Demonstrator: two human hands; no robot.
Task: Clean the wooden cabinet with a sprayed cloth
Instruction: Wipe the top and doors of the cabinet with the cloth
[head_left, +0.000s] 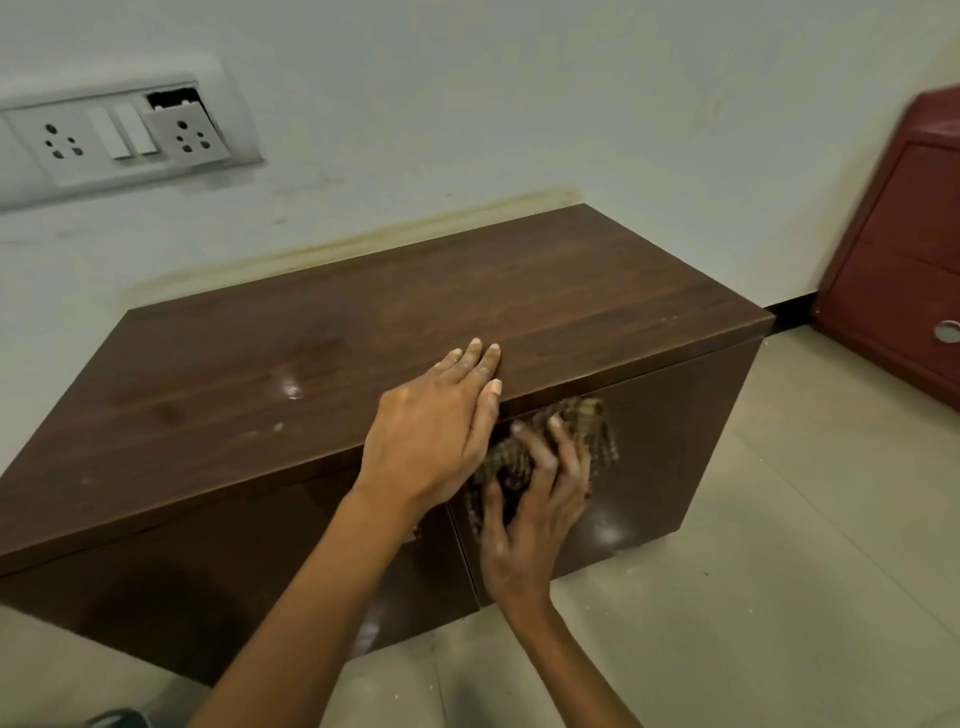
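Nearest to us is the pale tiled floor (779, 571), and both bare forearms go up from the lower edge toward the wooden cabinet (363, 322), which stands on this floor with its back against the wall (467, 104).

The right hand (530, 499) is on the front of the cabinet, just under the top edge, on the right door beside the seam between the two doors. Its fingers (569, 457) are spread apart and bent, and they grip the bunched brown patterned cloth (587, 426) and press it on the door. The cloth comes out above and to the right of the fingers; its lower part is hidden behind the hand.

A little farther, the left hand (431, 431) lies flat on the top of the cabinet at the front edge. Its fingers are straight and pressed together, pointing to the wall, and the thumb rests along the edge just above the cloth. It holds nothing. The wrist of this hand covers part of the left door.

On the dark top we see a small bright reflection (291, 387) left of the left hand.

Behind, a white switch and socket panel (119, 135) sits on the wall at the left, one socket plate hanging loose. At the far right stands a red drawer unit (904, 249), well apart from the cabinet.
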